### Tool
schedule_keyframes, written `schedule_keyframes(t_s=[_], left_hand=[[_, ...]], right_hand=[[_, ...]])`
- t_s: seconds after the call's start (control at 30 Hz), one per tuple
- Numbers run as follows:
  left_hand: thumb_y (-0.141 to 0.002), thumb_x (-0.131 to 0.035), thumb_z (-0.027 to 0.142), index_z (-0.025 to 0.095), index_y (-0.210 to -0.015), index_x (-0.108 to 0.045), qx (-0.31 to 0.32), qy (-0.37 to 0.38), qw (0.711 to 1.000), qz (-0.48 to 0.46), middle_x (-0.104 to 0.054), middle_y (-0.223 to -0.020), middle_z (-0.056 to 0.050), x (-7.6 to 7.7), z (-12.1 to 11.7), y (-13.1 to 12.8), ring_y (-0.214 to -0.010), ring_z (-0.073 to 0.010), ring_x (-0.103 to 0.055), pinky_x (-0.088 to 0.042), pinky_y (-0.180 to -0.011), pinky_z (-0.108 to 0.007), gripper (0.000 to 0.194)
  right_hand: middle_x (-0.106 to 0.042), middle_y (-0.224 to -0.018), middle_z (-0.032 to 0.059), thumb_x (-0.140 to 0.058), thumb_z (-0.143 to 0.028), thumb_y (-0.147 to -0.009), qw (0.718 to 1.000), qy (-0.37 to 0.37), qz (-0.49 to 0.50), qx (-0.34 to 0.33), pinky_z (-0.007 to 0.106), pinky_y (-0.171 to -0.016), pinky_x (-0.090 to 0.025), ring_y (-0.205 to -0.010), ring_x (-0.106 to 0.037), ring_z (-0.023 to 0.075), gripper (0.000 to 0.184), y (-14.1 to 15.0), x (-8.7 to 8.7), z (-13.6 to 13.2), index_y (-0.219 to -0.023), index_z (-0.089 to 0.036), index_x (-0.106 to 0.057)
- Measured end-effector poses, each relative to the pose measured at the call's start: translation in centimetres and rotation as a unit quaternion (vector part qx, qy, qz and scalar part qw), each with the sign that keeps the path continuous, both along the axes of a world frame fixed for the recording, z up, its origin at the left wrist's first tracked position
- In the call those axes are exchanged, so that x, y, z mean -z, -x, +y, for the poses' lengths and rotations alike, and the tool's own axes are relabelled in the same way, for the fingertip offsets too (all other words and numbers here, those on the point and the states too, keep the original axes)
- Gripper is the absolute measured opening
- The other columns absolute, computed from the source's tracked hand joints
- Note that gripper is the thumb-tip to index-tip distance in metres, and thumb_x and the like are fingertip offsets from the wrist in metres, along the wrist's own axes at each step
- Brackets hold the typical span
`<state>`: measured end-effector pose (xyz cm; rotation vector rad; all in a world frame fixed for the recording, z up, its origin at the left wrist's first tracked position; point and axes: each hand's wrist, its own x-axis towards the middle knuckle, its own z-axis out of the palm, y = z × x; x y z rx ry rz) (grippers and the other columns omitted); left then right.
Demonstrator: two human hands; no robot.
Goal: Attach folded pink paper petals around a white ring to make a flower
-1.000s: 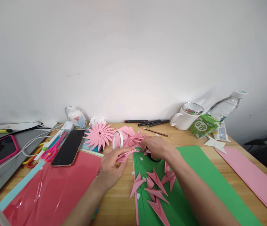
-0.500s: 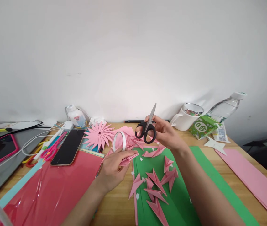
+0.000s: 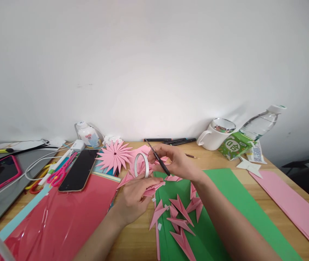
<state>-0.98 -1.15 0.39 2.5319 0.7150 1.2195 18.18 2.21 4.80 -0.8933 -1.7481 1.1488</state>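
My left hand is closed on a stack of folded pink paper. A white roll of tape stands upright at the same hand's fingers, seemingly held there too. Just above it, my right hand grips black-handled scissors, their blades tilted up to the left. Several folded pink paper pieces lie on a green sheet below my right hand. Behind the tape roll are more pink pieces, partly hidden, and a pink paper pinwheel.
To the left lie a red plastic-wrapped paper pack, a black phone, pink scissors and a white bottle. Pens rest by the wall. A white mug, clear water bottle and pink strips are on the right.
The scissors have moved left and down toward the tape roll, turned from flat-facing to edge-on. My left hand has shifted slightly right with the tape and pink paper.
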Motion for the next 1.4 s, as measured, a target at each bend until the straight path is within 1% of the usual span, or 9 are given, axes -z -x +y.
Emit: schedule_keyframes(t_s=[0.17, 0.33, 0.5, 0.7, 0.83, 1.07, 1.13, 1.27, 1.4], left_hand=[[-0.08, -0.051, 0.001, 0.02, -0.108, -0.058, 0.006, 0.006, 1.0, 0.004, -0.074, -0.1, -0.002, -0.5, 0.0, -0.1, -0.09, -0.0118, -0.07, -0.053, -0.086, -0.022, 0.035], [-0.08, -0.05, 0.002, 0.021, -0.107, -0.059, 0.006, 0.003, 1.0, 0.003, -0.075, -0.098, -0.002, -0.3, 0.1, -0.1, -0.089, -0.0128, -0.07, -0.054, -0.086, -0.024, 0.034], [-0.082, -0.049, 0.003, 0.02, -0.108, -0.059, 0.008, 0.006, 1.0, 0.006, -0.075, -0.098, -0.004, -0.2, 0.1, -0.1, -0.09, -0.0145, -0.07, -0.054, -0.086, -0.026, 0.033], [-0.081, -0.051, 0.005, 0.021, -0.11, -0.058, 0.01, 0.01, 1.0, 0.018, -0.074, -0.099, -0.002, 0.5, 0.1, 0.1, -0.09, -0.0138, -0.069, -0.054, -0.084, -0.025, 0.034], [-0.081, -0.05, 0.003, 0.02, -0.109, -0.058, -0.018, 0.024, 0.999, 0.017, -0.074, -0.096, -0.003, 0.9, 0.3, 0.1, -0.091, -0.0145, -0.069, -0.055, -0.08, -0.023, 0.034], [-0.083, -0.051, 0.006, 0.02, -0.107, -0.059, -0.03, -0.018, 0.999, 0.005, -0.074, -0.094, -0.004, 0.8, 0.6, 0.2, -0.091, -0.0158, -0.069, -0.055, -0.08, -0.025, 0.029], [-0.083, -0.051, 0.006, 0.02, -0.108, -0.058, -0.033, -0.03, 0.999, -0.01, -0.074, -0.094, -0.004, 0.7, 0.6, 0.2, -0.088, -0.0143, -0.07, -0.054, -0.086, -0.026, 0.029], [-0.081, -0.053, 0.003, 0.02, -0.111, -0.056, -0.03, -0.038, 0.998, -0.027, -0.074, -0.098, -0.003, 0.6, 0.6, 0.3, -0.09, -0.0128, -0.07, -0.05, -0.095, -0.026, 0.034], [-0.081, -0.055, 0.004, 0.02, -0.11, -0.057, -0.041, -0.054, 0.997, -0.042, -0.075, -0.096, -0.003, 0.3, 0.5, 0.3, -0.09, -0.0131, -0.07, -0.05, -0.095, -0.026, 0.034]], right_hand=[[-0.067, -0.084, 0.003, -0.069, -0.015, -0.07, 0.995, -0.05, -0.015, 0.08, 0.029, -0.074, -0.048, -0.079, -0.06, 0.015, 0.024, 0.4, -0.5, -0.3, -0.091, -0.017, -0.058], [-0.063, -0.081, 0.0008, -0.068, -0.012, -0.068, 0.995, -0.057, -0.059, 0.049, 0.026, -0.07, -0.045, -0.075, -0.057, 0.014, 0.018, 0.6, -0.6, -0.6, -0.083, -0.017, -0.059], [-0.061, -0.08, 0.0003, -0.063, -0.01, -0.068, 0.993, -0.073, -0.042, 0.083, 0.027, -0.072, -0.045, -0.077, -0.056, 0.0144, 0.022, 0.8, -0.9, -0.9, -0.088, -0.017, -0.058], [-0.06, -0.083, -0.0001, -0.059, -0.003, -0.067, 0.994, -0.062, -0.067, 0.052, 0.023, -0.069, -0.044, -0.074, -0.054, 0.0115, 0.026, 0.8, -0.7, -0.9, -0.088, -0.017, -0.058], [-0.06, -0.082, -0.0004, -0.056, 0.0, -0.066, 0.994, -0.06, -0.082, 0.035, 0.022, -0.067, -0.044, -0.072, -0.053, 0.0106, 0.029, 0.8, -0.5, -1.1, -0.09, -0.017, -0.06], [-0.065, -0.077, 0.0009, -0.067, -0.013, -0.071, 0.998, -0.006, -0.037, -0.059, 0.025, -0.069, -0.048, -0.071, -0.059, 0.0125, 0.016, -0.4, -1.2, -1.2, -0.085, -0.017, -0.06], [-0.066, -0.079, 0.0023, -0.071, -0.019, -0.07, 0.998, -0.009, -0.029, -0.053, 0.026, -0.069, -0.048, -0.073, -0.06, 0.0136, 0.018, -1.1, -1.4, -1.0, -0.085, -0.016, -0.061], [-0.067, -0.09, 0.0041, -0.067, -0.014, -0.07, 0.993, -0.061, -0.1, 0.03, 0.028, -0.078, -0.047, -0.083, -0.061, 0.0161, 0.022, -2.5, -1.6, -0.5, -0.092, -0.017, -0.064], [-0.066, -0.098, 0.004, -0.058, 0.0, -0.061, 0.971, -0.077, -0.224, 0.026, 0.028, -0.081, -0.046, -0.09, -0.06, 0.0177, 0.043, -3.1, -1.4, -0.3, -0.1, -0.018, -0.064]])
